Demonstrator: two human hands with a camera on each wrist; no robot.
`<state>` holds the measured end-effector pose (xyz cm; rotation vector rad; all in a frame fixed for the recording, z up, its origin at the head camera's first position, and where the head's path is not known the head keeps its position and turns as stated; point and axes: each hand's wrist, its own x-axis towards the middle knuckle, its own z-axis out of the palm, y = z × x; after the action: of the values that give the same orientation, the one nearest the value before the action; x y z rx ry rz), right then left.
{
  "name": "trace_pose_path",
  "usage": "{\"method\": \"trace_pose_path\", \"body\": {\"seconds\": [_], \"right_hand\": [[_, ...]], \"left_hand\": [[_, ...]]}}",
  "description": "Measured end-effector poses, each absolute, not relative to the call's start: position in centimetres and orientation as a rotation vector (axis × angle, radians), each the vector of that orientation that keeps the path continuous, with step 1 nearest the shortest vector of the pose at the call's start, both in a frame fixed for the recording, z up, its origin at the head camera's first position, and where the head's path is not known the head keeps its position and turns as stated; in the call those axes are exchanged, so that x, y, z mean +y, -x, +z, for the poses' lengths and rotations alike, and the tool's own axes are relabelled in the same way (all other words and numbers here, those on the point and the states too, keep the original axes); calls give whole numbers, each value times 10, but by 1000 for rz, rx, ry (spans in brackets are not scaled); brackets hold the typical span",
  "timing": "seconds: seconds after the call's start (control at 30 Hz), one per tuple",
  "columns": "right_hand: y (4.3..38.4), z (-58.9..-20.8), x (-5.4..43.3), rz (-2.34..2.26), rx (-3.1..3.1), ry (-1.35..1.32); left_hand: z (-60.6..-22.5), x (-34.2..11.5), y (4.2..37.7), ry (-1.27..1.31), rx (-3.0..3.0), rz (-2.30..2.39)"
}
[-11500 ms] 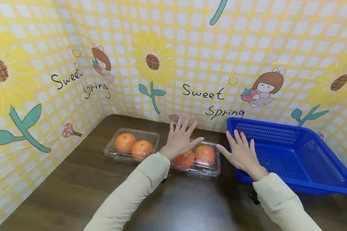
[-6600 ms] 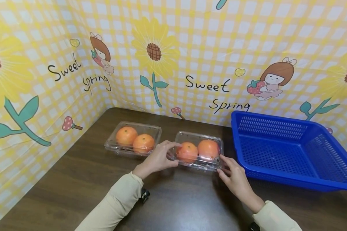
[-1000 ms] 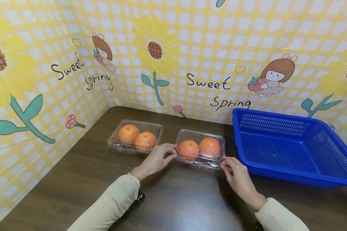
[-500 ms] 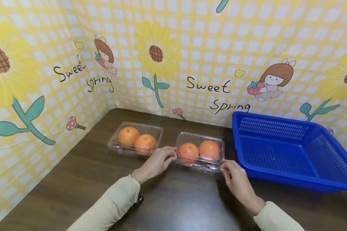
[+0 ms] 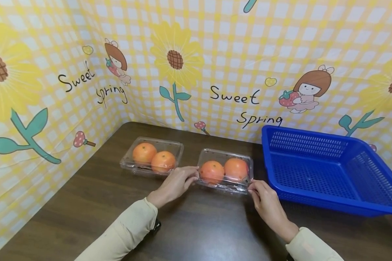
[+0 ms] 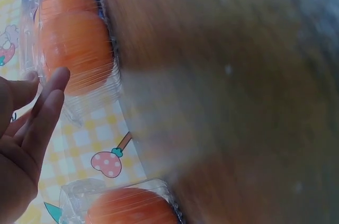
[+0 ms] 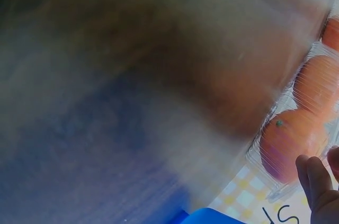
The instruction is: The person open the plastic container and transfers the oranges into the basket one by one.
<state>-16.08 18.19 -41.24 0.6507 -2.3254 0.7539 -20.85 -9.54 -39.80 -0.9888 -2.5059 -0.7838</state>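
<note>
Two oranges sit inside a clear plastic clamshell box (image 5: 225, 187) at the middle of the table in the head view. At its near left corner, my left hand (image 5: 174, 185) pinches the edge with thumb and fingers. My right hand (image 5: 269, 203) pinches the near right corner in the same way. The lid lies down over the oranges. In the left wrist view, the left fingers (image 6: 50, 102) are at the end of this box beside an orange (image 6: 77, 49). The right wrist view shows the right fingers (image 7: 315, 179) close to the other orange (image 7: 291, 142).
A second clamshell box (image 5: 179, 145) with two oranges stands to the left. To the right is a blue perforated plastic basket (image 5: 313, 201). All stand on a dark brown table (image 5: 196, 232) with a yellow checked cloth (image 5: 228, 65) behind and at the left.
Earliest, both hands were spread, the left over the middle box and the right over the basket's edge. They came to the box's ends, then pinched its near corners. Hardly anything moved in the last second.
</note>
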Motion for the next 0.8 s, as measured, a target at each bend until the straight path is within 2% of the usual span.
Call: {"method": "trace_pose_path", "body": {"seconds": [0.53,0.8], "right_hand": [[161,-413,182,744,-2362,-629],[161,-412,182,755,-2385,-625]], "left_hand": [[-399,-95,211,1019,-2472,-872],[-399,-95,211,942,-2516,-930]]}}
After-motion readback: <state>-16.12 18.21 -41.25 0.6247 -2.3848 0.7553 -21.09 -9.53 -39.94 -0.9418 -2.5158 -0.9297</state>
